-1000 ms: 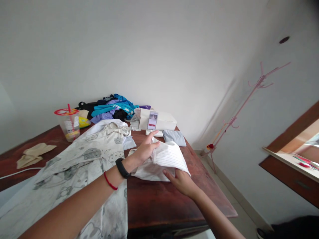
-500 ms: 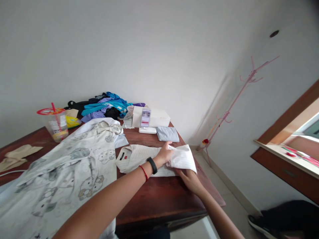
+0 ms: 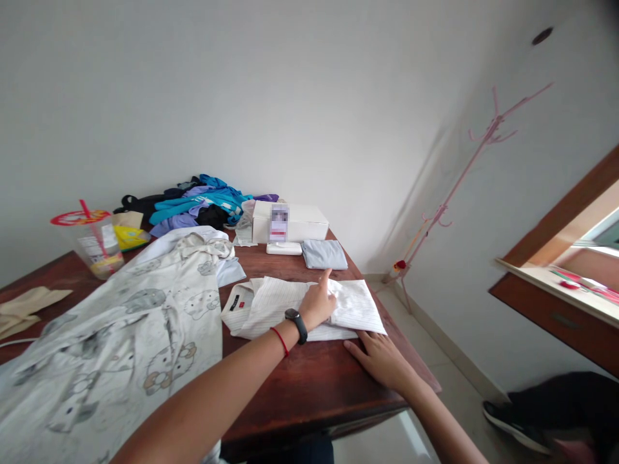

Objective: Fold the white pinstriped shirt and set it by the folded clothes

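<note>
A white pinstriped shirt [image 3: 283,299] lies folded on the dark wooden table, its collar to the left and its right end turned back over itself. My left hand [image 3: 316,303], with a black wristband and a red string, rests on the shirt by the edge of that fold. Its index finger points away and its thumb is apart; the other fingers are partly hidden. At the shirt's near right edge my right hand [image 3: 384,359] lies low and flat, fingers spread, some fingertips at or under the cloth. Beyond the shirt is a folded grey cloth [image 3: 325,254].
A cartoon-print garment [image 3: 164,322] covers the table's left side. A plastic cup with straw [image 3: 99,248] stands by a clothes pile [image 3: 203,203]. Behind are a white box [image 3: 309,222] and a phone on a stand [image 3: 279,224]. A pink coat rack [image 3: 459,177] leans in the corner.
The turned-back right end of the shirt has come down flatter. My right hand has drawn slightly out to the right from beneath it, and my left index finger has stretched out.
</note>
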The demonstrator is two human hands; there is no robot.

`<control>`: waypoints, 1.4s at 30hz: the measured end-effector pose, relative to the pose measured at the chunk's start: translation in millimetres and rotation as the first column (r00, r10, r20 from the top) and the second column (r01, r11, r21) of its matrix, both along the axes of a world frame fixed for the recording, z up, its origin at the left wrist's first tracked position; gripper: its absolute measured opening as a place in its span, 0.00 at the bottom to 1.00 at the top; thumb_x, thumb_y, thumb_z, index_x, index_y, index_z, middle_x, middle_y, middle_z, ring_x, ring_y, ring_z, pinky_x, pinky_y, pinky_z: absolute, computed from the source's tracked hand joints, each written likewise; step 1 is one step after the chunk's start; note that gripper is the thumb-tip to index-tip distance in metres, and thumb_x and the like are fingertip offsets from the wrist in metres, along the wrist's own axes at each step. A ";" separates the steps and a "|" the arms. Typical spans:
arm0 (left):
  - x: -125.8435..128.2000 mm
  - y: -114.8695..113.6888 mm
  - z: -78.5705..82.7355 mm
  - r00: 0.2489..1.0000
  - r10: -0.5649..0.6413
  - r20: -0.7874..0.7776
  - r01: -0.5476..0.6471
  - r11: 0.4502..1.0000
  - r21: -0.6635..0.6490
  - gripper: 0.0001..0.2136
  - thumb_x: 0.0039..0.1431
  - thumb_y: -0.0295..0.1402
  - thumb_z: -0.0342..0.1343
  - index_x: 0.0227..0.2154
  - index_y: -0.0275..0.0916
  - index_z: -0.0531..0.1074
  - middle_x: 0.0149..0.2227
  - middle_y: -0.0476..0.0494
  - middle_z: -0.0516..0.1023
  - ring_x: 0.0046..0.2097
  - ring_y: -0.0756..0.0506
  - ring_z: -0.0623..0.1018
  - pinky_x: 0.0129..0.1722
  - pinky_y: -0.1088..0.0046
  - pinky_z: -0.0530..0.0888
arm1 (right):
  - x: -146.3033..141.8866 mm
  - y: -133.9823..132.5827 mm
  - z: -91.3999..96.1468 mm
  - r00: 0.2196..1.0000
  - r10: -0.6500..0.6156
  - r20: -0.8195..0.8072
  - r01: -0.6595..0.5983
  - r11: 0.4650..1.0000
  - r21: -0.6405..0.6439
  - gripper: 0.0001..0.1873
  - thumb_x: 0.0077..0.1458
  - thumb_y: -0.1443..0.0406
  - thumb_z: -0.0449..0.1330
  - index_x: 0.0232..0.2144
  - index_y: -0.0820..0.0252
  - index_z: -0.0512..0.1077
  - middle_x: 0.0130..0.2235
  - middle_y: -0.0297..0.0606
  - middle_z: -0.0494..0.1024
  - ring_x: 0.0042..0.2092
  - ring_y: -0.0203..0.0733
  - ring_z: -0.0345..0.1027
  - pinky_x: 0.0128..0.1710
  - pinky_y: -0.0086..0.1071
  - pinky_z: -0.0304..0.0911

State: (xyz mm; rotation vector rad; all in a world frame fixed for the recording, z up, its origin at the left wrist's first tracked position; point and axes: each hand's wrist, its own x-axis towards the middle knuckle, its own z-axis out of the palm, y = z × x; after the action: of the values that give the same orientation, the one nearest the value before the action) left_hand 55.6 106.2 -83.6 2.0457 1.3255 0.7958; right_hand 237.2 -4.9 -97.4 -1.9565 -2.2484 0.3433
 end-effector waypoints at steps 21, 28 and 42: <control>18.9 -3.1 -46.5 0.894 -0.017 -0.448 0.207 0.902 0.380 0.32 0.68 0.44 0.46 0.67 0.27 0.58 0.68 0.27 0.60 0.69 0.30 0.59 0.67 0.49 0.55 | 31.4 129.2 -53.9 0.921 0.332 0.205 -0.383 0.869 0.313 0.27 0.67 0.67 0.46 0.65 0.60 0.64 0.68 0.49 0.62 0.72 0.55 0.46 0.68 0.59 0.46; 18.4 -7.4 -38.3 0.882 0.011 -0.470 0.177 0.919 0.353 0.32 0.68 0.48 0.47 0.66 0.29 0.61 0.69 0.27 0.59 0.71 0.30 0.54 0.69 0.48 0.53 | 32.1 128.6 -40.1 0.996 -0.078 0.041 0.071 0.988 0.136 0.32 0.68 0.49 0.45 0.70 0.51 0.55 0.73 0.43 0.49 0.73 0.59 0.35 0.66 0.62 0.46; -41.9 -22.8 -20.3 0.808 0.011 -0.589 0.177 0.949 0.261 0.28 0.69 0.45 0.44 0.69 0.41 0.59 0.72 0.38 0.54 0.71 0.28 0.54 0.66 0.38 0.51 | 67.9 82.1 7.0 0.678 -0.242 -0.694 0.191 0.970 -0.151 0.23 0.55 0.57 0.63 0.50 0.63 0.76 0.46 0.46 0.83 0.46 0.51 0.78 0.42 0.38 0.74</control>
State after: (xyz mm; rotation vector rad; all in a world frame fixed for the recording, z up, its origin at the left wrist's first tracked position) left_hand 13.7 83.4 -103.9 2.7278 1.4745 0.3375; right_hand 305.1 77.2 -90.4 -1.6697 -1.4979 0.9624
